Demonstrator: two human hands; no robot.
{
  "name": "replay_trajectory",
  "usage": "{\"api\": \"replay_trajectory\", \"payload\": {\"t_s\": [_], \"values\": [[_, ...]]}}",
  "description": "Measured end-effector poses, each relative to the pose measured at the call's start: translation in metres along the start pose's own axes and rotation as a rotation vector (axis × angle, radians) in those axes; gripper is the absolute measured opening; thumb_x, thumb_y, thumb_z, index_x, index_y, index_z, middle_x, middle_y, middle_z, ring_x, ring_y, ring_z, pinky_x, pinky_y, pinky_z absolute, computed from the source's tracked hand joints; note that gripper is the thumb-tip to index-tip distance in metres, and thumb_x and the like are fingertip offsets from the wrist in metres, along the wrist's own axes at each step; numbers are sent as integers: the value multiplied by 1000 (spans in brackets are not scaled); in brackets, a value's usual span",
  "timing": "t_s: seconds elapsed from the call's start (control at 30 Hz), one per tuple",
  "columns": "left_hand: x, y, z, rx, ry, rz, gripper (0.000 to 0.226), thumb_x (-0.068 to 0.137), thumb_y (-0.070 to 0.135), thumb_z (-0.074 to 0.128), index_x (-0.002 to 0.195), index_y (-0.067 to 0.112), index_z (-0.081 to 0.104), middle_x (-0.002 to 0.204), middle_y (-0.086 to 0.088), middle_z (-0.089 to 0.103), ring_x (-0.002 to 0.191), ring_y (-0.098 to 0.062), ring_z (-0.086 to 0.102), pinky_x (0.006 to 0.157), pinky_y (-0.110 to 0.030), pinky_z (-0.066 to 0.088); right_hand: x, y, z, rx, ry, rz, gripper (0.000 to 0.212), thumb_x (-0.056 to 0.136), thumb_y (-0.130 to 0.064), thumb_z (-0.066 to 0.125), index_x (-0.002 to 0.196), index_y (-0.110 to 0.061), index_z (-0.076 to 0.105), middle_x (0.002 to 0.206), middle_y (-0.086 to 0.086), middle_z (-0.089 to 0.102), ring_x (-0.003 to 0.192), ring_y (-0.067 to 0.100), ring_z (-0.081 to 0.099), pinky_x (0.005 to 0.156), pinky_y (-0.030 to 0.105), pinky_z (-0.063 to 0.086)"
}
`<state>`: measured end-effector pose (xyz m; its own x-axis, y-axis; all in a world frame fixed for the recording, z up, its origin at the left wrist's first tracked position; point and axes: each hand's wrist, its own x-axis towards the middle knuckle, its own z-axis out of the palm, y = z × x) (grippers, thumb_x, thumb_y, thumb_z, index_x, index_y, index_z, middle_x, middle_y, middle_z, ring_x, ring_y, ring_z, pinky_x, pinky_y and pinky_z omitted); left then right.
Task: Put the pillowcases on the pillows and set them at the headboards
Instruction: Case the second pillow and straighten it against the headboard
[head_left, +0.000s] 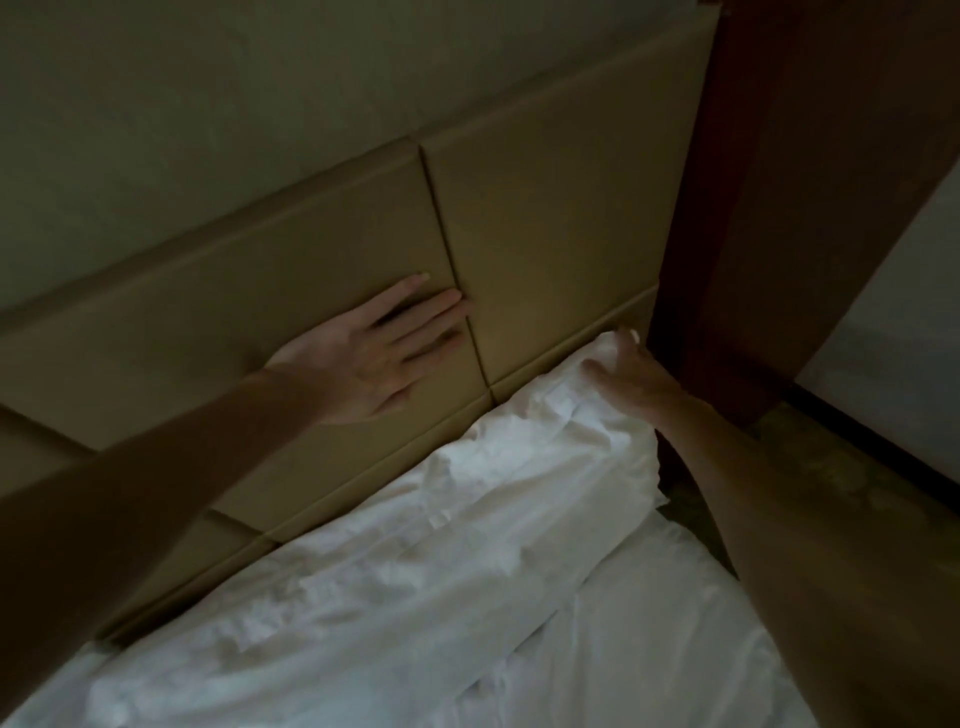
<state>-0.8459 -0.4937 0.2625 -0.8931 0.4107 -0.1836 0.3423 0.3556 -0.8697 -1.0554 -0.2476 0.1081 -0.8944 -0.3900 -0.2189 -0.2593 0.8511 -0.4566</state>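
My right hand (631, 376) grips the pillow (519, 483) by its top corner, against the headboard (545, 208). My left hand (374, 353) presses flat on the padding, fingers straight. Tugged further right, the pillow could slide off the bed (649, 649). Both arms reach forward, nearly straight.

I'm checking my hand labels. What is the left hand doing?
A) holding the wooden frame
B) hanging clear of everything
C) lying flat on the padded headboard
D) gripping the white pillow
C: the left hand lies with straight fingers flat against the headboard, while the right hand holds a corner of the white pillow.
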Motion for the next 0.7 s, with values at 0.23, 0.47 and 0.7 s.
{"api": "replay_trajectory", "payload": {"t_s": [0.23,0.47,0.7], "values": [[-7,1,-12,-121,-11,-54,70,95,45,35,154,9,22,163,-22,7,151,-36,1,121,-53,3,-99,-43,24,-476,114,-495,69,97,-44,47,153,-10,26,163,19,12,149,38,13,119,52,18],[-150,99,1,-572,-51,-138,49,74,41,68,115,14,68,114,-11,69,113,-33,61,106,-46,43,-197,-137,109,-453,-189,-715,65,102,-47,36,156,-17,18,164,11,13,151,29,12,122,48,14],[-303,200,28,-830,-273,-558,46,86,49,55,111,12,66,77,-5,69,71,-26,66,83,-37,50,-263,-195,184,-557,-291,-661,66,101,-52,33,156,-27,8,163,10,12,149,32,13,119,49,19]]}}
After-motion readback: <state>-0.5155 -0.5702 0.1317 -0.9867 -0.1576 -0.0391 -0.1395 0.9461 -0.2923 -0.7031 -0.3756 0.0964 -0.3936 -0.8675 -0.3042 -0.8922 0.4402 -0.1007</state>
